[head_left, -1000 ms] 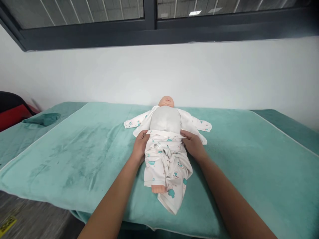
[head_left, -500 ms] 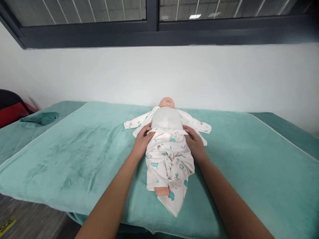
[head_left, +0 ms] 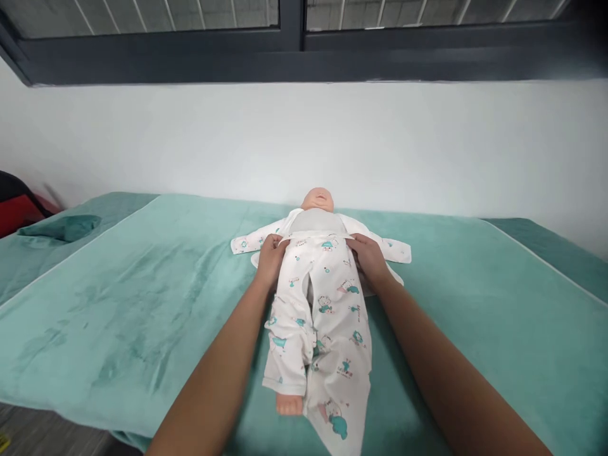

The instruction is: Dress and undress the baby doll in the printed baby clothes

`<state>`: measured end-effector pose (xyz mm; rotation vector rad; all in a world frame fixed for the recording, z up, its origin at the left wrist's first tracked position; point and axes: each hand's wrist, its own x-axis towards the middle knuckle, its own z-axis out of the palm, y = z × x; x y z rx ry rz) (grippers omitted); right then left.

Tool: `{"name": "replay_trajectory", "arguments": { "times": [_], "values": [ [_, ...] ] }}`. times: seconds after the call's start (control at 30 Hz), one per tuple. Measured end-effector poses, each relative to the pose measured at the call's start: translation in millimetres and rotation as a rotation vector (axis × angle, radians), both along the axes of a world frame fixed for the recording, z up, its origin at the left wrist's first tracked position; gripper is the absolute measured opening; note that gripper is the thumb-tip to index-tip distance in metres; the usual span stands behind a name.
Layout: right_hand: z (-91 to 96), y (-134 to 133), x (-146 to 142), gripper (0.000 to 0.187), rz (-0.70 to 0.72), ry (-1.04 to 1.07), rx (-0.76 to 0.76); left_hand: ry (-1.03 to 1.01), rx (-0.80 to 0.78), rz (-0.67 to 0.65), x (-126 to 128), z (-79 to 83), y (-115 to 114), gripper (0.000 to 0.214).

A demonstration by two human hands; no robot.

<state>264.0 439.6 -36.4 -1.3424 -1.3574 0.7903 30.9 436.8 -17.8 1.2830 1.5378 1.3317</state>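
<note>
A baby doll (head_left: pixel 318 197) lies on its back on a teal towel (head_left: pixel 142 285), head toward the wall. It wears white printed trousers (head_left: pixel 323 310) and lies on an open white printed top (head_left: pixel 394 250) with sleeves spread. My left hand (head_left: pixel 270 256) grips the trousers' waistband at the doll's left side as I see it. My right hand (head_left: pixel 365 258) grips the waistband on the other side. The waistband sits high on the grey torso (head_left: pixel 316 221). One bare foot (head_left: pixel 289 404) sticks out of the left trouser leg; the other leg end hangs flat.
The towel covers a padded table against a white wall under a dark-framed window (head_left: pixel 294 38). A crumpled dark green cloth (head_left: pixel 59 228) lies at the far left, beside a red and black object (head_left: pixel 19 206).
Both hands have pulled the trousers' waistband up the doll's torso toward its chest. The trousers now lie stretched out longer, and the view has shifted slightly closer.
</note>
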Motion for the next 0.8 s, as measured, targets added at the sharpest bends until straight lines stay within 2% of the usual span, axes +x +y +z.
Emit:
{"name": "replay_trajectory", "arguments": {
  "times": [0.2,0.4,0.47,0.63,0.73,0.8],
  "values": [
    [-11.3,-12.1,14.4,0.039,0.025,-0.131,-0.134,-0.163,-0.141,-0.226,-15.0,-2.9,-18.0,0.023],
    [-8.0,-19.4,13.2,0.028,0.112,-0.087,-0.155,-0.450,-0.285,-0.367,-20.2,2.4,-26.5,0.031],
    [-5.7,-20.3,10.2,0.025,0.184,-0.047,-0.169,-0.477,-0.283,-0.352,-17.4,1.8,-26.5,0.031],
    [-1.7,-22.6,5.7,0.032,0.342,0.051,-0.203,-0.420,-0.196,-0.197,-6.4,-0.7,-25.3,0.023],
    [-5.5,-20.3,3.9,0.039,0.322,0.129,-0.177,-0.353,-0.187,-0.107,0.0,1.5,-26.2,0.025],
    [-9.6,-17.6,2.2,0.039,0.260,0.107,-0.099,-0.326,-0.184,-0.070,3.6,4.9,-27.4,0.024]
  ]
}}
